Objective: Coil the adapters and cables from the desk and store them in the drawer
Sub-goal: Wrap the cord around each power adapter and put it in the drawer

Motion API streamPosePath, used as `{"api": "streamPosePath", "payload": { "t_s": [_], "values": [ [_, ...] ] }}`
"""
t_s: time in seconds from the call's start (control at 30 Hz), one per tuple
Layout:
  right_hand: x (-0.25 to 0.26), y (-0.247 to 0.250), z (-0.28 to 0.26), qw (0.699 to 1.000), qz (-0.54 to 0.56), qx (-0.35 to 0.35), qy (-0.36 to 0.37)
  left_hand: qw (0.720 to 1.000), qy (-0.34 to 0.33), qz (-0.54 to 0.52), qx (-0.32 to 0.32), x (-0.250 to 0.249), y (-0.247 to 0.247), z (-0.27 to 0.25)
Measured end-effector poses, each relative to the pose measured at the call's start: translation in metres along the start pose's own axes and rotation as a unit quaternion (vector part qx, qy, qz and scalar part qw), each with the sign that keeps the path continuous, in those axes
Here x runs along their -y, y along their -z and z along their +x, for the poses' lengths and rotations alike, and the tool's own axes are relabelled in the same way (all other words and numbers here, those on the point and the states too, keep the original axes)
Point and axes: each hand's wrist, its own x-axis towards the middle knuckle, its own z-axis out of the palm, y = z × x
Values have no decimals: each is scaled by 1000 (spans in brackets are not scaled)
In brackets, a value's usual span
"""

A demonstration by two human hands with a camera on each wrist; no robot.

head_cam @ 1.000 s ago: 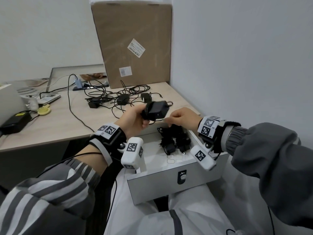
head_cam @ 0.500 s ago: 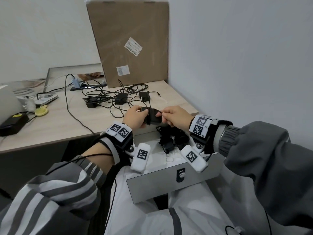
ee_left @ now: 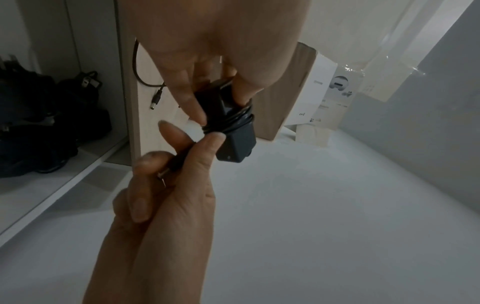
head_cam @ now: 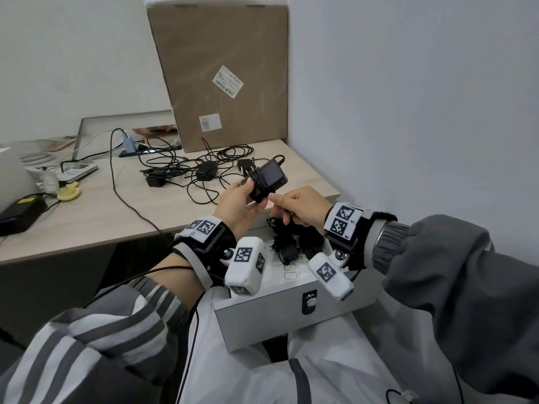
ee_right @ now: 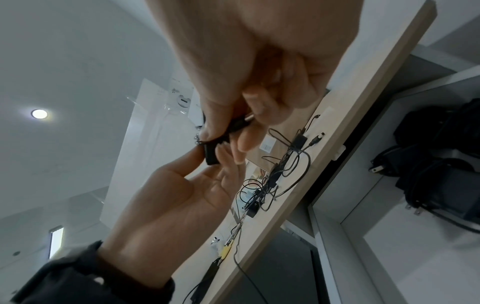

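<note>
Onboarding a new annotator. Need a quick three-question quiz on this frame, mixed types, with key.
1. True or false: the cable is already wound round the adapter held in the left hand.
2. Multiple choice: the right hand pinches A) the cable's plug end, B) the drawer handle, C) the cardboard box.
3. Fill in: adapters stored so far lie in the ____, while a tangle of cables waits on the desk.

Key: 1 true; 2 A; 3 drawer.
</note>
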Motion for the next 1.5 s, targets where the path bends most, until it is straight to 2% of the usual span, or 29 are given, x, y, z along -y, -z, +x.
{"api": "streamPosePath", "payload": {
  "t_s": [0.27, 0.4, 0.53, 0.63, 0.7, 0.8, 0.93, 1.03, 1.2, 1.3, 1.4, 1.5],
  "values": [
    [0, 8, -3, 997, 5, 72, 25, 990, 112, 65, 61, -8, 7, -4],
    [2, 9, -3, 998, 39, 32, 40, 983, 138, 80, 89, -18, 4, -9],
    [-4, 7, 2, 996, 12, -32, 83, 979, 160, 70, 105, -17, 2, -14],
    [-4, 8, 0, 989, -45, -30, 140, 974, 192, 58, 103, -14, 2, -14],
    [-4, 7, -1, 987, -23, -14, 157, 967, 221, 59, 113, -13, 0, -14],
    [-4, 7, 1, 992, 13, -6, 122, 954, 252, 105, 127, -12, -6, -18],
    [-9, 9, 3, 998, 28, -21, 49, 939, 260, 182, 131, -3, -9, -21],
    [-15, 10, 4, 999, 30, -23, -23, 956, 218, 172, 99, 1, -11, -23],
    [-19, 12, 9, 992, -9, -26, -125, 944, 170, 238, 155, 3, -13, -31],
    [-19, 13, 8, 985, -28, -6, -169, 946, 151, 226, 176, 11, -8, -28],
    [-19, 15, 9, 981, -15, 0, -194, 959, 127, 213, 133, 19, -4, -22],
    [-20, 16, 11, 977, -14, 18, -214, 938, 134, 295, 122, 21, -1, -17]
  ]
}}
